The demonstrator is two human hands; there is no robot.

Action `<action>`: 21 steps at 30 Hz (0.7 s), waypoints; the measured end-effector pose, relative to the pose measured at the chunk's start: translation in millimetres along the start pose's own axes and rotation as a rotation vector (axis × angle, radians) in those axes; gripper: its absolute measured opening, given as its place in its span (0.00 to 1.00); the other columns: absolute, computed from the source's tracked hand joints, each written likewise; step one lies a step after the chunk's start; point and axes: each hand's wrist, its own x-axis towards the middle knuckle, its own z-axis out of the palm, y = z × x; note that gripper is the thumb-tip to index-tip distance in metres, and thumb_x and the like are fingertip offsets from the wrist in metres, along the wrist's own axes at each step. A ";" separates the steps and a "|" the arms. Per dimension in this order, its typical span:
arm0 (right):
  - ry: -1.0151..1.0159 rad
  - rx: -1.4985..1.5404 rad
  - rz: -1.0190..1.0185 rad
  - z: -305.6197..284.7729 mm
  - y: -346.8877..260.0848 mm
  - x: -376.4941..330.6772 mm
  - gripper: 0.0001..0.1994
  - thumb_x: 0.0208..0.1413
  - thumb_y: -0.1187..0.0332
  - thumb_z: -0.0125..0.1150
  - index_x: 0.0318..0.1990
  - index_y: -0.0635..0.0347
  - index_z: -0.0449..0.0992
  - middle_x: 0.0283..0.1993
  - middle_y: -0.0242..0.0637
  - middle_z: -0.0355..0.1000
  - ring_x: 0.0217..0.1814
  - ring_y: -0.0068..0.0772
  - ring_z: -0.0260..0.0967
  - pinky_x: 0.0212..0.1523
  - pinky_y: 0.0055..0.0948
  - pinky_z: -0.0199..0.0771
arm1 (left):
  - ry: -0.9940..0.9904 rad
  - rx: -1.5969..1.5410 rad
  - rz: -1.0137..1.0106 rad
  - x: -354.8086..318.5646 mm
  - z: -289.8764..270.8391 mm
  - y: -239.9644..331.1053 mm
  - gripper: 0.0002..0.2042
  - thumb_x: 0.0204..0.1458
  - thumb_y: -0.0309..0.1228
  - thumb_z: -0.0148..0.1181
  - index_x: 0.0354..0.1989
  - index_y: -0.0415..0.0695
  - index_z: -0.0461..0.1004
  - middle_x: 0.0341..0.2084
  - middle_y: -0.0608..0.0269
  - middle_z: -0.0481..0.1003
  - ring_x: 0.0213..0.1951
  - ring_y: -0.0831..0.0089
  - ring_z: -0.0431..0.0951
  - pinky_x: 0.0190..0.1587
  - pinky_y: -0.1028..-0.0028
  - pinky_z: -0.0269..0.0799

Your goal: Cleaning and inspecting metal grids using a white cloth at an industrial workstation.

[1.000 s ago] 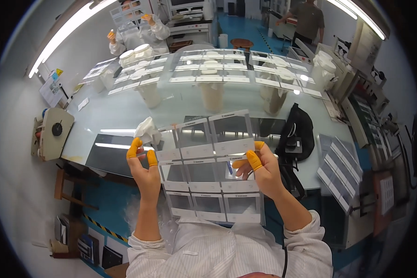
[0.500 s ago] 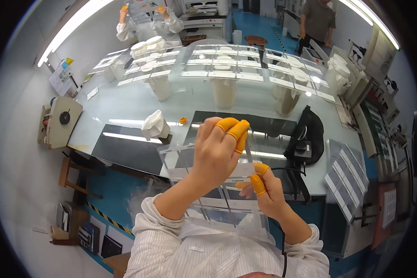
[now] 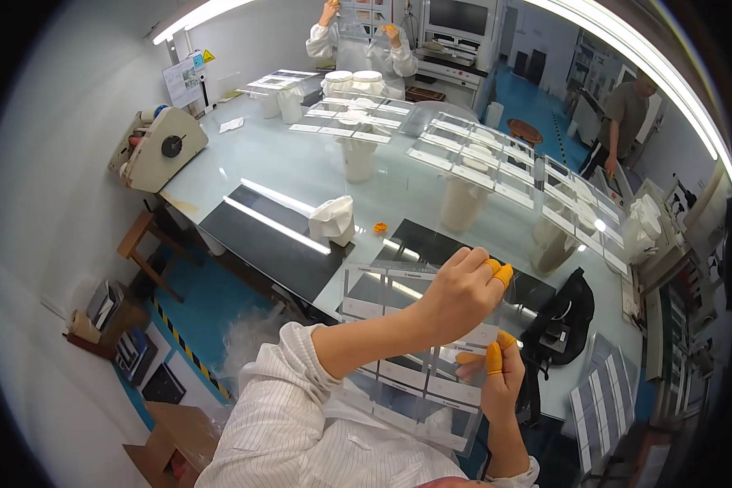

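A clear plastic sheet [image 3: 371,307], divided by dark lines into rectangular panels with white strips, is held tilted in front of my chest. Yellow finger cots cover some fingertips on both hands. At the sheet's upper right corner, my left hand [image 3: 457,299] is closed, its fingertips pinched together on the clear plastic; whether a separate thin film is between them I cannot make out. Lower on the right edge, my right hand [image 3: 503,376] grips the sheet, with thumb and fingers on opposite faces. My left forearm crosses in front of part of the sheet.
Similar clear sheets [image 3: 472,167] rest on white covered containers [image 3: 462,203] across the glass-topped table [image 3: 256,154]. A crumpled white wipe [image 3: 332,220], an orange scrap [image 3: 381,228] and a black bag [image 3: 565,321] lie nearby. More sheets [image 3: 602,398] lean at right. Another person [image 3: 362,53] holds a sheet opposite.
The view has turned, shifting the scene to the right and tilting it. Both hands still hold the sheet, and the left hand remains at its upper right corner.
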 end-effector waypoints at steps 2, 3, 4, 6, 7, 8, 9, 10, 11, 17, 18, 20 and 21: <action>0.016 0.023 0.006 -0.6 -0.1 -0.1 0.11 0.62 0.71 0.37 0.47 0.67 0.63 0.32 0.42 0.73 0.23 0.22 0.71 0.24 0.14 0.70 | 0.008 0.024 0.028 0.4 2.6 1.2 0.07 0.37 0.25 0.62 0.22 0.34 0.73 0.19 0.55 0.72 0.32 0.64 0.71 0.34 0.71 0.67; 0.010 0.038 0.012 -0.5 0.2 0.0 0.12 0.62 0.71 0.37 0.47 0.67 0.63 0.32 0.42 0.73 0.24 0.22 0.72 0.24 0.14 0.70 | 0.011 0.049 0.055 -0.7 3.3 2.0 0.07 0.37 0.25 0.62 0.21 0.34 0.73 0.19 0.55 0.71 0.31 0.65 0.70 0.34 0.71 0.66; 0.007 0.055 0.022 -0.2 0.7 -1.2 0.12 0.62 0.70 0.37 0.47 0.67 0.63 0.33 0.42 0.73 0.24 0.23 0.72 0.24 0.14 0.70 | 0.011 0.049 0.056 -4.4 4.8 2.7 0.07 0.37 0.25 0.62 0.21 0.34 0.73 0.19 0.55 0.71 0.31 0.65 0.70 0.34 0.71 0.66; 0.009 0.062 0.026 0.0 1.9 -1.2 0.12 0.63 0.69 0.37 0.47 0.67 0.63 0.33 0.42 0.73 0.24 0.23 0.72 0.24 0.14 0.70 | 0.010 0.115 0.165 -11.3 7.1 1.9 0.07 0.37 0.25 0.63 0.21 0.35 0.72 0.18 0.56 0.71 0.31 0.66 0.70 0.33 0.72 0.65; 0.011 0.067 0.033 -0.6 2.8 -2.0 0.13 0.63 0.68 0.37 0.47 0.67 0.63 0.33 0.42 0.73 0.24 0.23 0.72 0.23 0.14 0.70 | 0.008 0.113 0.166 -10.2 7.0 0.7 0.07 0.37 0.25 0.63 0.21 0.35 0.72 0.18 0.56 0.71 0.31 0.66 0.70 0.33 0.72 0.65; 0.014 0.068 0.034 -1.2 4.3 -2.5 0.13 0.63 0.68 0.37 0.47 0.67 0.63 0.33 0.42 0.73 0.24 0.23 0.72 0.23 0.14 0.70 | 0.002 0.046 0.135 -7.3 6.5 -2.5 0.07 0.37 0.25 0.63 0.21 0.35 0.72 0.18 0.57 0.71 0.30 0.66 0.69 0.32 0.72 0.65; 0.014 0.108 0.056 -1.9 6.3 -2.9 0.13 0.63 0.67 0.37 0.47 0.67 0.63 0.32 0.42 0.73 0.24 0.23 0.71 0.23 0.14 0.70 | -0.005 -0.021 0.105 -4.1 5.6 -5.7 0.07 0.36 0.25 0.63 0.21 0.35 0.72 0.18 0.57 0.70 0.29 0.67 0.69 0.32 0.72 0.65; 0.018 0.148 0.078 -2.8 8.0 -2.3 0.14 0.63 0.66 0.37 0.47 0.67 0.63 0.32 0.42 0.73 0.24 0.23 0.71 0.23 0.14 0.70 | -0.007 -0.025 0.110 0.9 5.1 -8.8 0.07 0.36 0.25 0.63 0.21 0.35 0.72 0.18 0.57 0.70 0.29 0.67 0.69 0.32 0.72 0.65; 0.025 0.148 0.077 -2.7 8.8 -2.6 0.14 0.63 0.66 0.37 0.47 0.67 0.63 0.32 0.42 0.73 0.24 0.23 0.71 0.23 0.14 0.70 | -0.036 -0.079 0.082 6.7 3.3 -11.2 0.06 0.36 0.25 0.62 0.21 0.36 0.71 0.18 0.57 0.70 0.29 0.67 0.69 0.32 0.72 0.65; -0.019 0.105 0.068 -1.4 9.2 -2.2 0.13 0.63 0.66 0.37 0.47 0.66 0.63 0.32 0.42 0.74 0.24 0.22 0.71 0.24 0.14 0.70 | -0.212 -0.020 0.166 27.9 -4.6 -19.0 0.05 0.36 0.24 0.59 0.17 0.39 0.68 0.16 0.61 0.66 0.28 0.68 0.67 0.32 0.74 0.65; -0.032 0.057 0.041 -1.8 11.7 -2.1 0.13 0.63 0.67 0.37 0.48 0.66 0.63 0.32 0.42 0.73 0.23 0.23 0.71 0.23 0.15 0.70 | -0.230 0.024 0.232 30.7 -4.9 -19.3 0.05 0.35 0.24 0.59 0.16 0.40 0.68 0.16 0.62 0.66 0.28 0.69 0.67 0.32 0.75 0.65; -0.040 0.013 0.013 -3.1 12.5 -1.4 0.13 0.63 0.68 0.36 0.49 0.66 0.62 0.32 0.42 0.73 0.23 0.24 0.71 0.22 0.16 0.70 | -0.250 0.068 0.304 32.6 -2.3 -20.1 0.05 0.35 0.25 0.59 0.16 0.41 0.68 0.16 0.63 0.66 0.28 0.70 0.67 0.32 0.75 0.65; -0.048 0.015 0.027 -4.3 11.7 -1.1 0.13 0.63 0.68 0.36 0.48 0.65 0.63 0.31 0.41 0.73 0.23 0.24 0.71 0.22 0.16 0.70 | -0.215 0.083 0.383 30.8 2.4 -22.0 0.05 0.35 0.25 0.59 0.16 0.41 0.68 0.16 0.65 0.66 0.29 0.71 0.67 0.32 0.76 0.65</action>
